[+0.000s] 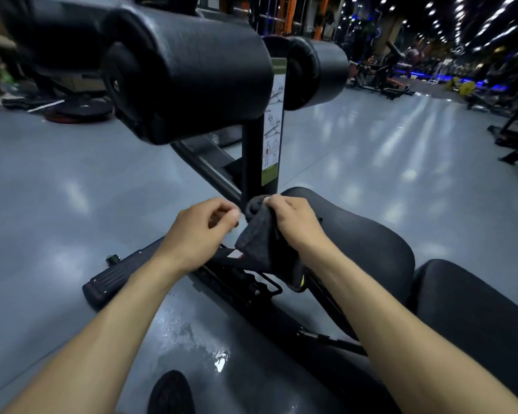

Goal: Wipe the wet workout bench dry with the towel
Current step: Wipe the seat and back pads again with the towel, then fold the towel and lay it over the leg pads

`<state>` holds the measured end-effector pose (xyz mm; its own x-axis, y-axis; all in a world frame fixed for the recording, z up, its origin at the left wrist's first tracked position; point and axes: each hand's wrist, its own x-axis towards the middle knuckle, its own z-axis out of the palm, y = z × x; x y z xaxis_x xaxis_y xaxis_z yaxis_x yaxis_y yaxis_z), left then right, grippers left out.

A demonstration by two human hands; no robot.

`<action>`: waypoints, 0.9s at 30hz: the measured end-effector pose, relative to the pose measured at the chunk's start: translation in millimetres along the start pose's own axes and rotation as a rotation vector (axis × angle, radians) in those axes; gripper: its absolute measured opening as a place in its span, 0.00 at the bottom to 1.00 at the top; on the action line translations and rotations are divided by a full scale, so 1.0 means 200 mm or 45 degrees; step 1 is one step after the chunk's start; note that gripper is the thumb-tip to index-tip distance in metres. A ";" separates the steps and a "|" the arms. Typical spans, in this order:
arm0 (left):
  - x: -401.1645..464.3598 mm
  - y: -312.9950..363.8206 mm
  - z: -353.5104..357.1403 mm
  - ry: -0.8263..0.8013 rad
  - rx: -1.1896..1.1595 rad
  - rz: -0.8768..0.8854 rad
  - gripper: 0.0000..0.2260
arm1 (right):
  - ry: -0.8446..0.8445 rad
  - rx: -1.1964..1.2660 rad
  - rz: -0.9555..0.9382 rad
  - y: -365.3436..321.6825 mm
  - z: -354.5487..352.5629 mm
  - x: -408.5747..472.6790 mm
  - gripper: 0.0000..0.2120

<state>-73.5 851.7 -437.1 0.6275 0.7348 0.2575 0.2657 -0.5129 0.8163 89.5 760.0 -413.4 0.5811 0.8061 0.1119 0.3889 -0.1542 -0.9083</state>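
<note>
**Soft towel in hand, bench pads waiting**

Grey gym floor (72,180) spreads under a black workout bench (356,234), with small puddles (219,358) glinting near the frame. Over the bench's front end, the right hand (293,221) is closed on a dark towel (260,240), which hangs limp from the fingers. The left hand (201,231) sits just beside it, fingers curled loosely and holding nothing that I can see.

Light, soft and floppy, the towel likely works best bunched into the palm (a loose corner would only drag). The padded vinyl looks smooth and probably slick when wet.

An instruction sticker (273,124) on the upright post (253,162) shows exercise diagrams; its writing is too small to read.
</note>
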 end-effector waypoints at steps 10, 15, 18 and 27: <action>-0.27 0.50 0.23 -0.601 -0.463 0.025 0.20 | 0.175 0.674 0.606 -0.02 -0.49 -0.31 0.10; -0.29 0.54 0.39 -0.288 -0.571 -0.035 0.04 | -0.065 0.791 0.709 0.10 -0.61 -0.46 0.22; -0.27 0.54 0.38 -0.145 -0.611 -0.036 0.04 | -0.398 0.575 0.681 0.16 -0.66 -0.57 0.25; -0.22 0.46 0.16 0.020 -0.109 0.470 0.03 | -0.457 -0.150 0.405 0.43 -0.67 -0.70 0.05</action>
<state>-51.9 757.9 -389.3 0.6578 0.5147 0.5499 -0.0387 -0.7060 0.7071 137.7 557.3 -453.9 0.4092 0.8514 -0.3280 0.3224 -0.4712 -0.8210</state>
